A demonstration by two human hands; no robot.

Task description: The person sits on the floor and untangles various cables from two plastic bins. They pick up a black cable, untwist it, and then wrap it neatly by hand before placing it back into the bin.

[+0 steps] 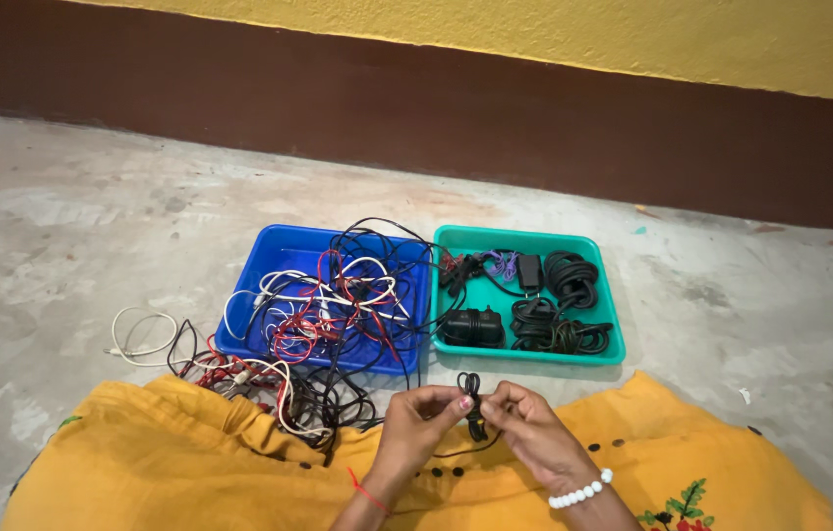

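Two plastic trays and several lots of cable, listed left to right, all on a bare grey concrete floor [62,226].

Item: loose white cable loop [141,334], lying on the floor at far left, apart from the trays.

Item: tangled heap of black, red and white wires [269,388], spilling from the front left corner of the first tray down onto the yellow cloth over the person's lap [161,462].

Item: rectangular blue plastic tray [284,246], filled with a knotted mass of red, white and black leads [338,295]; some strands hang over its right rim.

Item: left hand [416,418], red thread at the wrist, fingers pinched shut on a small folded bundle of thin black cord [472,401], held above the lap just in front of the trays.

Item: right hand [529,423], white bead bracelet at the wrist, fingertips likewise closed on the same bundle from the other side.

Item: rectangular teal plastic tray [593,251], touching the blue one, holding a black power adapter [470,326] and coiled black cables [559,320].

Risk, as judged: a free tail of the cord trails toward the lap; a slackened pinch would let the folds spring open. Strands bridging the two trays could snag and drag neighbouring leads if any one is pulled.
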